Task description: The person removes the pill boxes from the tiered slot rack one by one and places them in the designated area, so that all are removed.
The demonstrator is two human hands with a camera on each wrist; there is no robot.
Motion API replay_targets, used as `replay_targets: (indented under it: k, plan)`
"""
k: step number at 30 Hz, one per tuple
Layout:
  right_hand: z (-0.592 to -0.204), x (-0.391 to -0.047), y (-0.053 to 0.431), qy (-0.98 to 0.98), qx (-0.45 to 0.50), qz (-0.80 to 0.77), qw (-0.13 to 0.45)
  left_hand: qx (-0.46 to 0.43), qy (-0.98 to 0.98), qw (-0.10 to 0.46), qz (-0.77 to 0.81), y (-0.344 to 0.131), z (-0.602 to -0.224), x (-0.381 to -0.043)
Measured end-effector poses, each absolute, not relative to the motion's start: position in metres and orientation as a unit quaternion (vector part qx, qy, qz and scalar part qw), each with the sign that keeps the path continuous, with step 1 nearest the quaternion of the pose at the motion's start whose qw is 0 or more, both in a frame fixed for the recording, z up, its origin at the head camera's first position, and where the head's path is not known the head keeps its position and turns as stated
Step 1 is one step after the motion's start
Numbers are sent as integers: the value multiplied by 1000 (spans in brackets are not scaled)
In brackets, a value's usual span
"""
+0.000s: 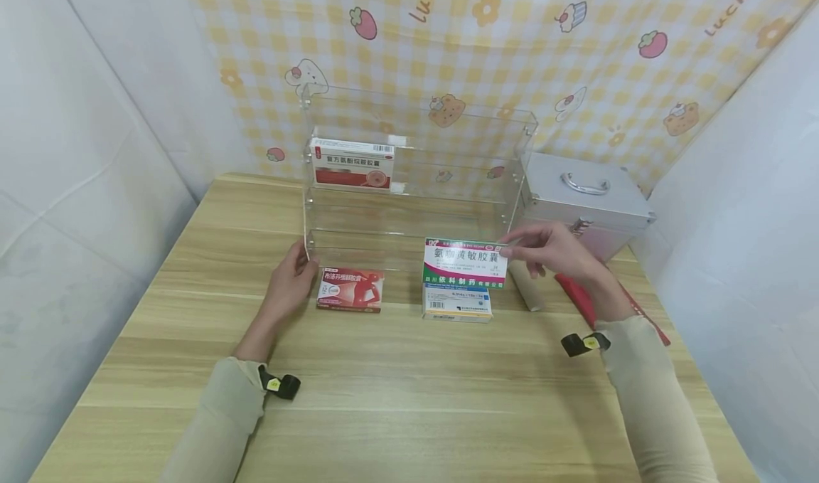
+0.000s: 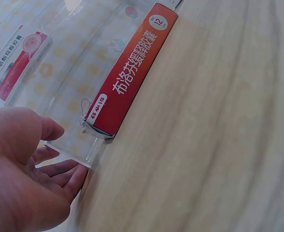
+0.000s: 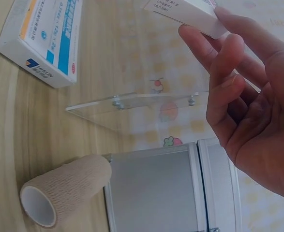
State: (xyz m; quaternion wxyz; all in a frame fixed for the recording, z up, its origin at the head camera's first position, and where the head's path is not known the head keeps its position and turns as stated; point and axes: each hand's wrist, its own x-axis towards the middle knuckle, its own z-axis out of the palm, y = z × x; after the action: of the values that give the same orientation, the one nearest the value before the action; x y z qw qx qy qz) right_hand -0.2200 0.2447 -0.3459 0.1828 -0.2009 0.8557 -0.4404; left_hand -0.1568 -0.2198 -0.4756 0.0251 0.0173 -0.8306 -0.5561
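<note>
My right hand (image 1: 553, 250) pinches the right end of a white, magenta and green medicine box (image 1: 465, 262), held up with its front facing me. In the right wrist view, thumb and fingertips meet at that box's end (image 3: 192, 14). At the lower left corner of a clear acrylic display rack (image 1: 409, 245), my left hand (image 1: 291, 280) grips the side panel. The left wrist view has the thumb in front of the panel and the other fingers behind it. A red medicine box (image 1: 350, 289) lies beside this hand, at the rack's foot.
A red-and-white medicine box (image 1: 353, 166) stands on an upper tier of the rack. Beneath the held box lies a blue-and-white one (image 1: 457, 304). To the right are a beige bandage roll (image 3: 67, 191), a silver case (image 1: 585, 198) and a red item (image 1: 579, 298).
</note>
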Motion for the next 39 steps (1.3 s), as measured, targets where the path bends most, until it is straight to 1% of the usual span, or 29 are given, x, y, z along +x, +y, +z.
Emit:
replay_targets:
  k: [11, 22, 30, 39]
  plan:
    - [-360, -218, 248, 852, -207, -441, 191, 17, -831, 27, -556, -219, -475, -157]
    - [-377, -214, 249, 823, -221, -480, 210, 18, -828, 25, -559, -218, -475, -156]
    - [-386, -205, 251, 824, -199, -482, 223, 19, -829, 22, -558, -218, -476, -157]
    - [-402, -198, 260, 821, -200, -481, 233, 18, -828, 25, -560, -219, -476, -156]
